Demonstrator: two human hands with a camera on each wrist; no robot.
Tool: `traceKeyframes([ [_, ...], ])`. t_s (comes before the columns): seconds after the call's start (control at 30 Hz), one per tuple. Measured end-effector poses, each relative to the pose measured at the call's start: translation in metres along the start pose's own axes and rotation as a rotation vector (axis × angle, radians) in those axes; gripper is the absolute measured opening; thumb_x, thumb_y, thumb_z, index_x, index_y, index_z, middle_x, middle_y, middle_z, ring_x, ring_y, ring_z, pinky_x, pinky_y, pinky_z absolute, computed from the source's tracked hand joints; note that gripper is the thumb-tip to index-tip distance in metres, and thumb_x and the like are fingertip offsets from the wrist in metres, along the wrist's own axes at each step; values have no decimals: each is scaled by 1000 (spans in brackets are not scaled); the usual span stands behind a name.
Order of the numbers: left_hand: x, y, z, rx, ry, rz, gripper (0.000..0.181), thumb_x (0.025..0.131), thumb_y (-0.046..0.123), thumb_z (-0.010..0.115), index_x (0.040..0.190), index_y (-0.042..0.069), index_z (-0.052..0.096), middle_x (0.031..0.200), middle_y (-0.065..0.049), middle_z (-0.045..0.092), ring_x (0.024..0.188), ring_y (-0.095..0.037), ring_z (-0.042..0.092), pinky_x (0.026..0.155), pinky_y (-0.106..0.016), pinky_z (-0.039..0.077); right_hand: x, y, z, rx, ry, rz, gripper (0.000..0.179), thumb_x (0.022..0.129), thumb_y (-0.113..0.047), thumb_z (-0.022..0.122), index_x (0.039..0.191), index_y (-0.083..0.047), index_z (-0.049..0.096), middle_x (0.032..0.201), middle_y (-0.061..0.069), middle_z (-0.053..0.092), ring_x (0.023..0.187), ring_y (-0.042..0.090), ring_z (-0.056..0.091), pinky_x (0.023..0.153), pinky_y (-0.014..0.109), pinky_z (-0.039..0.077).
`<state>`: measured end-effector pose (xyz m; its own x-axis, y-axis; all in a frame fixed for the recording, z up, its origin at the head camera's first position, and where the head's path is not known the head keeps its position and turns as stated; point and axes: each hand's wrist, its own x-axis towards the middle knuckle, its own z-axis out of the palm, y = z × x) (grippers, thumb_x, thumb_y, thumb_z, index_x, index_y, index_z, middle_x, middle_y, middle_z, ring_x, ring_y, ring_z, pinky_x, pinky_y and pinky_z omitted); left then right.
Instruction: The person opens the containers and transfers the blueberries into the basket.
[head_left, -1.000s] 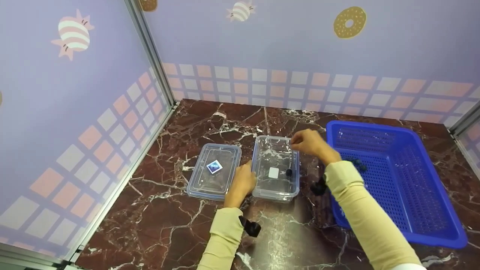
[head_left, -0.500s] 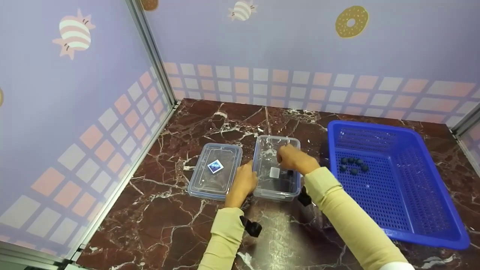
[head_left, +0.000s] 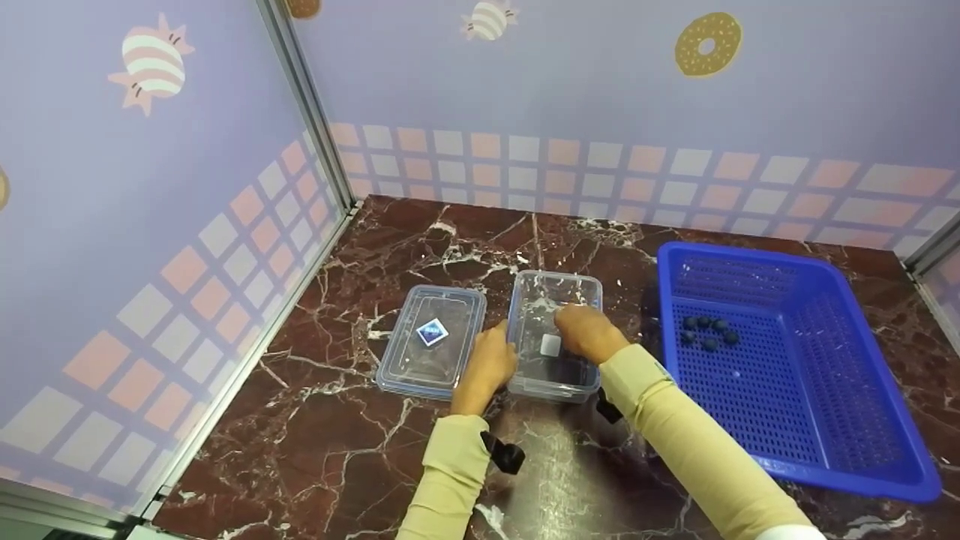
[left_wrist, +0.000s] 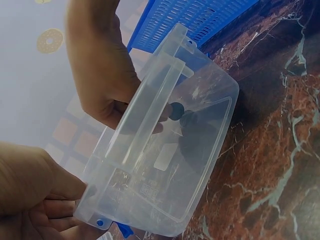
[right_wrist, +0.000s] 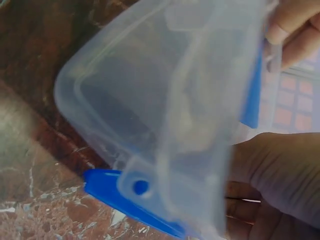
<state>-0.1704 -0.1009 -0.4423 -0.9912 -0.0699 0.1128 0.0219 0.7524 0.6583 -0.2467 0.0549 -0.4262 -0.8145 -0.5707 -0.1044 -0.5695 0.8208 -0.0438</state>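
Observation:
An open clear plastic food box (head_left: 559, 386) stands mid-table. My left hand (head_left: 487, 365) grips its left rim, thumb and fingers on either side of the wall, as the left wrist view shows. My right hand (head_left: 590, 332) reaches down inside the box. Through the wall, the left wrist view shows its fingertips at a small dark round ball (left_wrist: 176, 111), seemingly pinching it. A second dark shape beside the ball may be its reflection. In the head view the hand hides this ball. Several similar dark balls (head_left: 710, 344) lie in the blue plastic basket (head_left: 855, 480) on the right.
Left of the open box lies a lidded clear box (head_left: 429, 367) with a blue diamond sticker (head_left: 432, 332). Everything rests on a dark red marbled table (head_left: 300, 450). Patterned walls (head_left: 570, 75) close off the back and left. Blue clip latches (right_wrist: 125, 200) stick out from the open box.
My right hand has gone from the box's right rim down into the box, covering the ball there. The left hand keeps its place on the rim.

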Motion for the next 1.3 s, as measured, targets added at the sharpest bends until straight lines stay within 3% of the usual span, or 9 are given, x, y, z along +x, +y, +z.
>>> traceKeyframes([
  [0.3, 1, 3, 0, 0, -21, -12, 40, 88, 1, 58, 126, -9, 55, 112, -29, 65, 110, -43, 60, 99, -47, 47, -3, -3, 12, -63, 42, 22, 10, 81, 6, 57, 77, 3, 66, 86, 22, 69, 79, 41, 67, 65, 52, 57],
  [0.6, 1, 3, 1, 18, -14, -4, 40, 87, 1, 59, 126, -8, 55, 113, -29, 64, 111, -43, 59, 99, -48, 46, -1, -3, 10, -30, 50, 2, 9, 78, 7, 59, 73, 3, 65, 80, 23, 68, 73, 40, 67, 60, 51, 56],
  [0.77, 1, 1, 2, 10, -12, 0, 39, 87, 1, 59, 124, -8, 56, 112, -29, 65, 110, -43, 60, 98, -48, 47, 2, 2, 1, 89, 48, -2, 11, 74, 7, 59, 69, -1, 63, 76, 19, 67, 66, 33, 64, 58, 46, 55],
  [0.9, 1, 1, 1, 10, -18, -5, 37, 87, 1, 58, 123, -7, 57, 110, -27, 66, 109, -42, 61, 97, -48, 48, 3, 10, -7, 228, 33, 5, 14, 69, 8, 59, 77, -1, 66, 79, 15, 68, 67, 26, 60, 62, 41, 54],
  [1.07, 2, 0, 1, 6, -26, -21, 40, 88, 2, 57, 128, -7, 54, 115, -27, 64, 112, -41, 59, 100, -47, 46, 3, 22, -17, 328, 144, -55, 22, 64, 8, 57, 81, 1, 68, 80, 14, 69, 73, 30, 63, 68, 42, 54],
  [1.17, 2, 0, 1, 6, -21, -18, 41, 88, 2, 58, 128, -8, 54, 115, -28, 64, 112, -42, 59, 100, -47, 46, 3, 30, -23, 395, 201, -75, 19, 67, 8, 59, 81, 0, 68, 79, 14, 69, 73, 29, 64, 70, 42, 55],
  [1.3, 2, 0, 0, 6, -15, -12, 39, 88, 1, 58, 126, -8, 55, 113, -28, 65, 111, -42, 60, 99, -47, 47, -1, 38, -32, 520, 164, -20, 17, 75, 7, 64, 89, -2, 70, 86, 14, 71, 79, 26, 66, 75, 39, 57],
])
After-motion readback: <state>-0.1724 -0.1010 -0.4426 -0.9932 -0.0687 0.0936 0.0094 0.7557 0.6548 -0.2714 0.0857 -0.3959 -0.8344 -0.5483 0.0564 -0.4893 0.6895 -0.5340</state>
